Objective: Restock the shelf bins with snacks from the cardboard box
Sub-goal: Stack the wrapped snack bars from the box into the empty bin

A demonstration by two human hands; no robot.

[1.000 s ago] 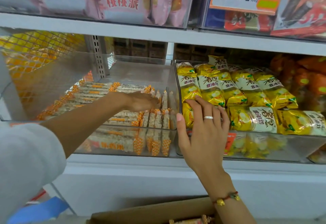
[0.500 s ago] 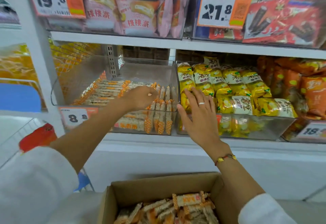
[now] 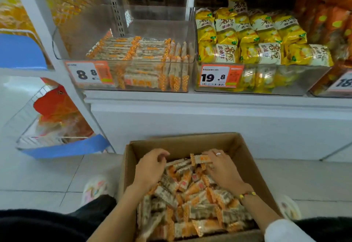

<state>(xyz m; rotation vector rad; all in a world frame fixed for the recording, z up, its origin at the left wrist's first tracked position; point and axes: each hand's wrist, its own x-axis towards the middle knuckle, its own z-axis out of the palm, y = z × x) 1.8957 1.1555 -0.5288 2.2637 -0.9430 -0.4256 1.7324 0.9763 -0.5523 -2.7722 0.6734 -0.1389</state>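
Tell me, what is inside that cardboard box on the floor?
The cardboard box holds a loose heap of orange-and-white snack bars. Both hands reach in, covering some bars; its bottom is hidden.

clear bin (image 3: 122, 18) top open, room above snack bars (image 3: 133, 49) | cardboard box (image 3: 182, 142) top open

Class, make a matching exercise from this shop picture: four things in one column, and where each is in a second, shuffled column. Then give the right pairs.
Things
1. cardboard box
2. yellow bags
3. 8.8 price tag
4. right hand

Places
A. on the front of the left clear bin
B. on the floor below the shelf
C. in the clear bin with the 19.8 tag
D. among the snack bars in the box

Pairs: 1-B, 2-C, 3-A, 4-D
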